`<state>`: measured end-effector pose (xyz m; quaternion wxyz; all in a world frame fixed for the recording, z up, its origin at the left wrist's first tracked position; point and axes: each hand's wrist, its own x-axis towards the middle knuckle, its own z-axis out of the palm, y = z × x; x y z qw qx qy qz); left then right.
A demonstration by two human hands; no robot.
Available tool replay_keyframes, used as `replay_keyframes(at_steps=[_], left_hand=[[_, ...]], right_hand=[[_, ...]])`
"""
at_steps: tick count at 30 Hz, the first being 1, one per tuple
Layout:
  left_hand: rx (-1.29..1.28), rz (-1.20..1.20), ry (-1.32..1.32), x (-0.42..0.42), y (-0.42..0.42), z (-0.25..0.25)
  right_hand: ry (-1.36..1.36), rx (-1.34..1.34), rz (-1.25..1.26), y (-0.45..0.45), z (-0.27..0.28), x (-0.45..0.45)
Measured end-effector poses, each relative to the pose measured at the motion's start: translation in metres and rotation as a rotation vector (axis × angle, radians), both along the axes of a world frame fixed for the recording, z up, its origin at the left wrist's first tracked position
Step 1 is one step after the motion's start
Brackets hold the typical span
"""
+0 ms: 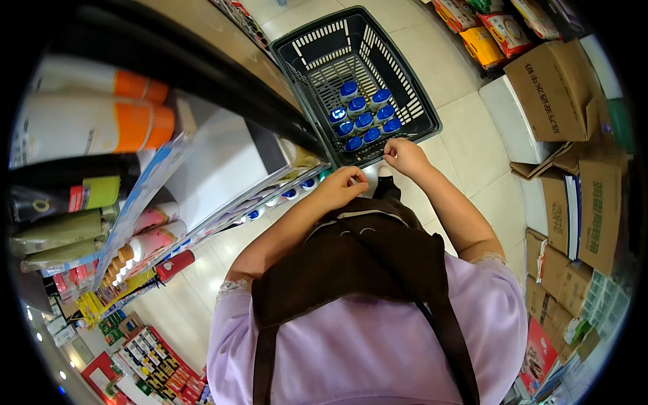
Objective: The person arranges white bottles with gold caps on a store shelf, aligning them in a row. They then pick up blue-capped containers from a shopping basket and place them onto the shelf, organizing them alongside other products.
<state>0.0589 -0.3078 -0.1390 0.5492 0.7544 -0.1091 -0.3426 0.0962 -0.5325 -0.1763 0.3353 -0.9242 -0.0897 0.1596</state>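
Note:
Ahead of me on the floor stands a dark plastic shopping basket (428, 109). Several white bottles with blue caps (364, 120) stand upright in it, grouped toward its near end. My left hand (348, 182) is just short of the basket's near left corner, its fingers loosely curled and nothing visible in them. Over the near rim in the picture is my right hand (406, 157), also loosely bent and with no object showing; I cannot tell whether its fingertips touch the rim.
Store shelving (217, 152) rises close on my left, with orange-capped bottles (144, 124) on an upper level. More blue-capped bottles (289, 193) sit low on it. Cardboard boxes (552, 93) and bagged goods (503, 33) line the right side. Tiled floor (458, 136) lies between.

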Motion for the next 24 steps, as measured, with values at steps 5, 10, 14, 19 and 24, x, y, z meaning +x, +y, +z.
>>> replay_keyframes(at_steps=[5, 10, 14, 19, 24], left_hand=[[0.031, 0.032, 0.139, 0.037, -0.044, -0.036], [0.056, 0.222, 0.305, 0.074, -0.089, -0.05], [0.023, 0.355, 0.483, 0.096, -0.116, -0.083], [0.016, 0.416, 0.647, 0.119, -0.134, -0.085], [0.081, 0.501, 0.687, 0.126, -0.142, -0.121]], right_hand=[[-0.13, -0.109, 0.025, -0.034, -0.035, 0.04], [-0.041, -0.304, 0.045, -0.056, -0.053, 0.077], [0.172, -0.408, 0.091, -0.06, -0.063, 0.102], [0.202, -0.451, 0.173, -0.057, -0.082, 0.113], [0.205, -0.484, 0.269, -0.053, -0.1, 0.116]])
